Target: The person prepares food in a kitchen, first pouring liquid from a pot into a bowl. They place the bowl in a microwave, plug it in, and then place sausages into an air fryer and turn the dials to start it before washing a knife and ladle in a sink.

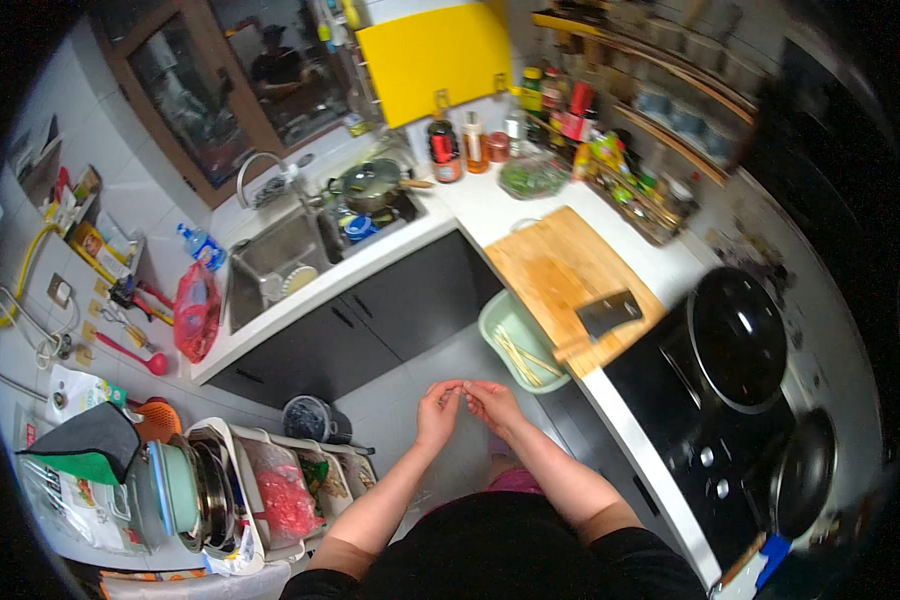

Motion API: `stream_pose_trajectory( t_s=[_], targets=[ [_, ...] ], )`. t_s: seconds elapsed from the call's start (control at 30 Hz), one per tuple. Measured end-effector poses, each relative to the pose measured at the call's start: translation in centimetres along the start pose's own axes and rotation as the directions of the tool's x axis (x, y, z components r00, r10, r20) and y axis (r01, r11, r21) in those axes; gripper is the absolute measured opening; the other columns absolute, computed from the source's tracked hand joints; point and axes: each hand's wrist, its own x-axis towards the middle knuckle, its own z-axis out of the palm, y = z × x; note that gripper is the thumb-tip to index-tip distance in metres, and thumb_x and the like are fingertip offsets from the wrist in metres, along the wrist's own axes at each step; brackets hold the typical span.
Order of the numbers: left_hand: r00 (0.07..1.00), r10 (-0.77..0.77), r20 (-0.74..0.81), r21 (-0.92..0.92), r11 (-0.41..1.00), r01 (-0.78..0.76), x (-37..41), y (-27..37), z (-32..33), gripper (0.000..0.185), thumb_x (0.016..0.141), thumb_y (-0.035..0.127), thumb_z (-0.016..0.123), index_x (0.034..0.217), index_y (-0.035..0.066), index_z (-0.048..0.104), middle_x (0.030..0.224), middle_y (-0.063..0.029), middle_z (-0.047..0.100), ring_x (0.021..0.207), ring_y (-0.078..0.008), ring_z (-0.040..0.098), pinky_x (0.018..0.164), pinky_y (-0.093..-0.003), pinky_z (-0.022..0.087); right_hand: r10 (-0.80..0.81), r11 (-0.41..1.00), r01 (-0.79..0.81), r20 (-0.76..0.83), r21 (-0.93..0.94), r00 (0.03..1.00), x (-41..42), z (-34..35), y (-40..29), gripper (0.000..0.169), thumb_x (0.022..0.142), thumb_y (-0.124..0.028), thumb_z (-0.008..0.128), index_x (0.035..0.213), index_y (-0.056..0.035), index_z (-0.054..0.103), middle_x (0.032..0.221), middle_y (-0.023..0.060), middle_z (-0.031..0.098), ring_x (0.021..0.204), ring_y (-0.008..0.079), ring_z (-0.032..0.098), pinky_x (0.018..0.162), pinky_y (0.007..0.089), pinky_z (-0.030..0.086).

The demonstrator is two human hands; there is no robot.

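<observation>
My left hand point(436, 414) and my right hand point(494, 406) meet in front of my body, above the floor. Their fingertips touch in a pinch, and whether something small lies between them cannot be made out. Just beyond my right hand, a pale green plastic bin point(495, 321) sits against the counter's front, with several thin pale sticks point(521, 358) inside. Over it, on the counter corner, lies a wooden cutting board point(562, 240). A dark-bladed cleaver point(607, 313) rests flat near the board's front right part.
A steel sink point(277, 251) and a lidded pot point(373, 185) are ahead left. Bottles point(445, 150) and a container of greens point(534, 176) line the back. To the right, a wok point(739, 337) and a frying pan point(804, 472) sit on the hob. A storage cart point(270, 442) stands left.
</observation>
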Motion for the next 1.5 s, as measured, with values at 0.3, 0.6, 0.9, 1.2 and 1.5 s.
stream_pose_trajectory(
  t_s=[0.3, 0.6, 0.9, 1.2, 1.5],
  targets=[
    [0.941, -0.145, -0.306, -0.277, 0.959, 0.058, 14.5, -2.8, -13.0, 0.02, 0.093, 0.009, 0.052, 0.111, 0.005, 0.059, 0.099, -0.0037, 0.065, 0.073, -0.008, 0.057, 0.065, -0.0216, 0.045, 0.026, 0.982, 0.007, 0.177, -0.186, 0.984, 18.9, 15.7, -5.6, 0.02, 0.085, -0.02, 0.068, 0.096, -0.0033, 0.066, 0.08, -0.001, 0.063, 0.067, 0.0063, 0.055, 0.059, 0.0197, 0.044],
    [0.856, -0.25, -0.453, -0.366, 0.927, 0.076, 24.8, -9.8, -25.8, 0.017, 0.094, 0.008, 0.05, 0.107, 0.002, 0.059, 0.095, -0.0038, 0.062, 0.07, -0.0091, 0.054, 0.061, -0.0223, 0.044, -0.164, 0.876, 0.319, 0.396, -0.363, 0.903, 34.8, 33.1, -5.8, 0.016, 0.084, -0.011, 0.068, 0.096, -0.0015, 0.066, 0.077, 0.0015, 0.064, 0.067, 0.0069, 0.056, 0.062, 0.0191, 0.046],
    [0.841, -0.262, -0.472, -0.162, 0.964, 0.21, 34.0, -19.4, -42.1, 0.018, 0.091, 0.011, 0.056, 0.107, 0.005, 0.061, 0.091, -0.0027, 0.063, 0.07, -0.0097, 0.056, 0.06, -0.0247, 0.046, -0.194, 0.649, 0.387, 0.349, -0.655, 0.917, 53.8, 40.4, 3.3, 0.011, 0.081, -0.006, 0.067, 0.091, 0.0004, 0.069, 0.072, 0.0052, 0.067, 0.062, 0.0094, 0.06, 0.056, 0.023, 0.047],
    [0.773, -0.179, -0.608, 0.168, 0.923, 0.347, 42.2, -28.8, -55.2, 0.029, 0.085, 0.008, 0.059, 0.113, 0.0, 0.056, 0.103, -0.0118, 0.061, 0.093, -0.0218, 0.059, 0.084, -0.0327, 0.047, -0.175, 0.662, 0.369, 0.344, -0.652, 0.923, 62.3, 41.2, 5.7, 0.021, 0.083, -0.005, 0.065, 0.104, -0.0007, 0.064, 0.085, 0.0039, 0.066, 0.069, 0.0085, 0.058, 0.061, 0.0233, 0.046],
    [0.688, -0.106, -0.718, 0.611, 0.379, 0.695, 53.3, -33.0, -63.9, 0.055, 0.083, 0.021, 0.061, 0.129, -0.002, 0.041, 0.12, -0.0213, 0.053, 0.112, -0.0379, 0.048, 0.098, -0.0437, 0.038, -0.532, 0.479, 0.539, 0.259, -0.693, 0.806, 73.4, 40.0, -2.1, 0.031, 0.085, -0.008, 0.064, 0.114, -0.001, 0.057, 0.101, 0.0087, 0.059, 0.084, 0.0136, 0.057, 0.075, 0.0275, 0.048]
  ],
)
